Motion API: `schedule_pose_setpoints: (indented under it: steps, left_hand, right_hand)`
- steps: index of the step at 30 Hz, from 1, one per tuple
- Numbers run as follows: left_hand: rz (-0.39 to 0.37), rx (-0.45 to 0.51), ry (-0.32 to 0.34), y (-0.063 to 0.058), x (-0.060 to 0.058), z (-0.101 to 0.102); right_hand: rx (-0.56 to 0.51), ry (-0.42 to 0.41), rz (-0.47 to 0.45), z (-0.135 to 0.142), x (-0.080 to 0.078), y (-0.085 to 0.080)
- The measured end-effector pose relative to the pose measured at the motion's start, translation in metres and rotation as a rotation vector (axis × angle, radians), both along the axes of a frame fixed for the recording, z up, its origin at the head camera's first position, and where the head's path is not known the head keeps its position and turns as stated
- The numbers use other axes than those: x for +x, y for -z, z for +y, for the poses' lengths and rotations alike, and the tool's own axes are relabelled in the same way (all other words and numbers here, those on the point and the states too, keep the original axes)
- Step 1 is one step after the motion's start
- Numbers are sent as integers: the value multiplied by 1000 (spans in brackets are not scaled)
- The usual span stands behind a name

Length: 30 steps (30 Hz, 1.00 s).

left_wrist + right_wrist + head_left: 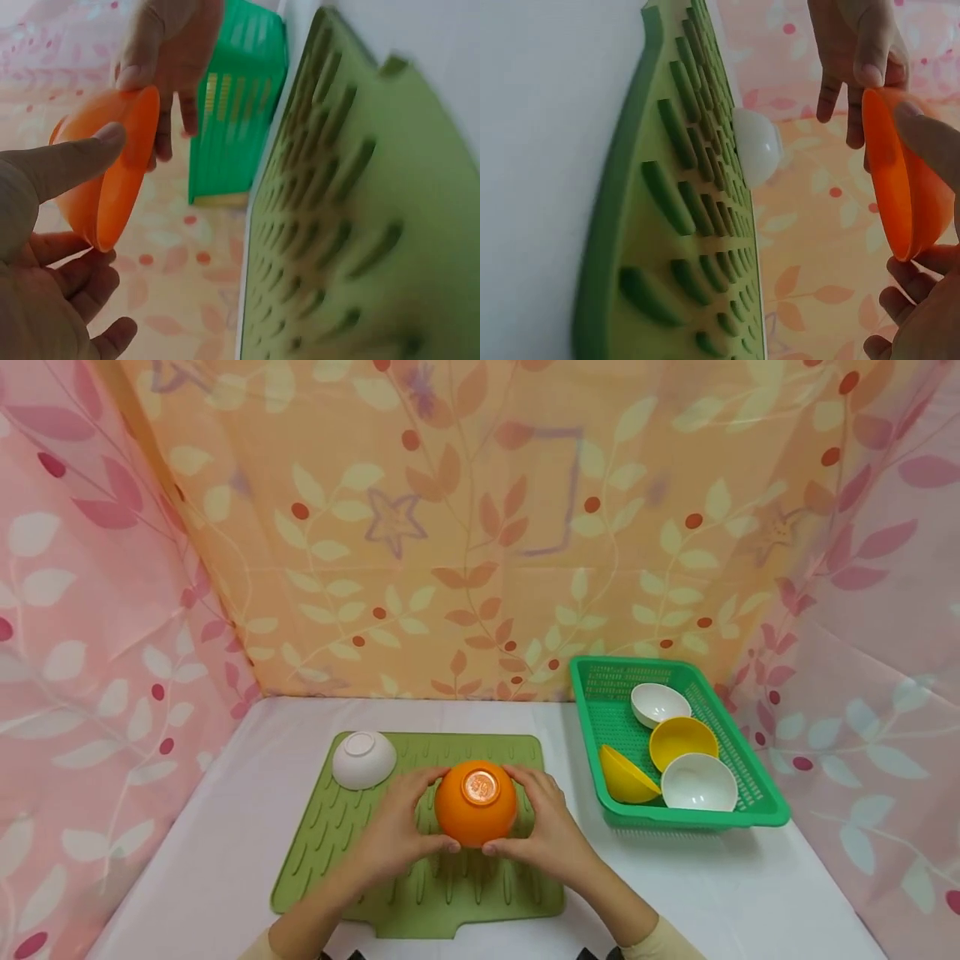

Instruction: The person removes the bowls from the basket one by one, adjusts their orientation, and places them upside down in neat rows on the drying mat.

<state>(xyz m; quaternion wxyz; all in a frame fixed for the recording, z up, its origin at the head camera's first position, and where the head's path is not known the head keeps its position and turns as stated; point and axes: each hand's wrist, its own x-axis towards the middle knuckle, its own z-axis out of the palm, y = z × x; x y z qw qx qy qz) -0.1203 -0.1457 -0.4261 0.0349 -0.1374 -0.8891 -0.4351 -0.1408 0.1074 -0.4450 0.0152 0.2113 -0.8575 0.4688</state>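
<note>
An orange bowl (476,814) is held upside down above the green drying mat (442,906), its foot ring facing up. On its left side my left hand (397,827) grips the bowl between thumb and fingers. My right hand (551,831) grips the opposite side in the same way. Both wrist views show the bowl's rim well apart from the mat, with the thumbs on its near side. A white bowl (363,764) rests upside down on the mat's far left corner.
At the right stands a green basket (588,727) with white bowls (699,783) and yellow bowls (682,741) inside. A white cloth (202,827) covers the table. Patterned curtains (480,568) enclose the back and both sides.
</note>
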Motion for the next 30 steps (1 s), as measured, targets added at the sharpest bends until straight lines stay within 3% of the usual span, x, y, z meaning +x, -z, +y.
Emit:
schedule_pose_setpoints:
  steps: [6,15,25,30]
  left_hand:
    - [43,-60,48,-4,-33,-24]
    - [63,-219,100,-4,-82,-52]
    - [86,-313,160,17,-121,-75]
    - [81,-376,171,26,-133,-82]
  right_hand:
    - [44,17,44,-22,-27,-4]
    - [112,-35,71,-45,-70,5]
    - [146,-25,-32,-65,-104,23]
    - [190,-28,-60,-75,-117,32]
